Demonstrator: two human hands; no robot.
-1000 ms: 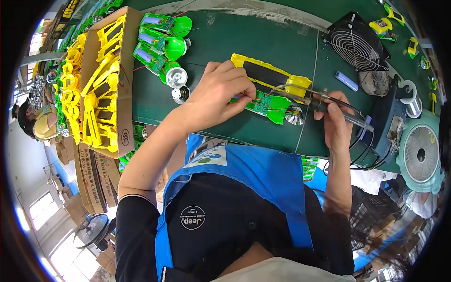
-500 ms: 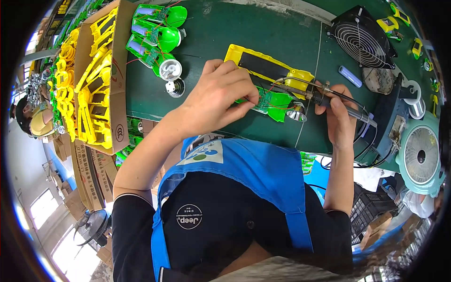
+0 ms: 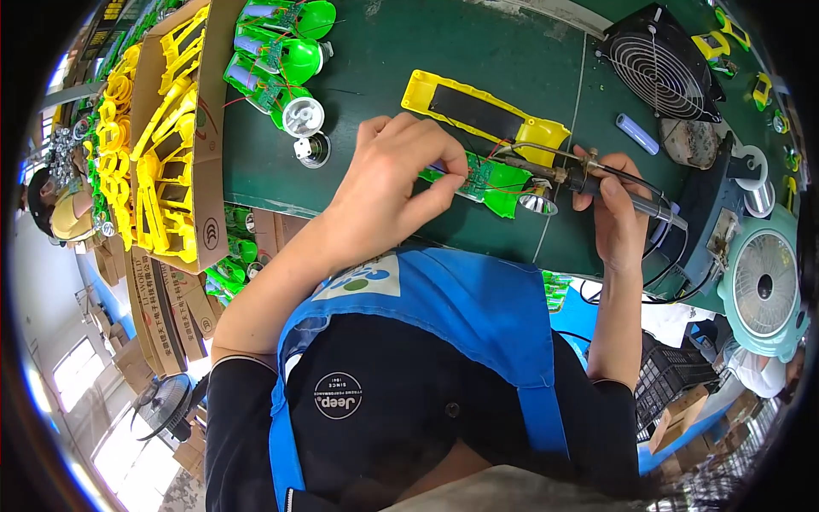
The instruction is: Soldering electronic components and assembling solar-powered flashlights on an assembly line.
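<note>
My right hand grips a soldering iron, which carries a thin metal feed tube alongside. Its tip end reaches over a green circuit board with red wires. The board lies in a bright green flashlight housing that has a silvery reflector at its right end. My left hand is closed in a pinch at the board's left end; what the fingertips hold is hidden. Just beyond the housing lies a yellow casing with a black inner panel.
Several green flashlight assemblies lie at the far left, beside a carton of yellow frames. On the right are a loose blue battery cell, a black fan, a solder spool and a pale green fan.
The view has shifted slightly. My left fingers have lifted and opened a little at the board's left end, showing more of the board. My right hand holds the soldering iron in nearly the same place.
</note>
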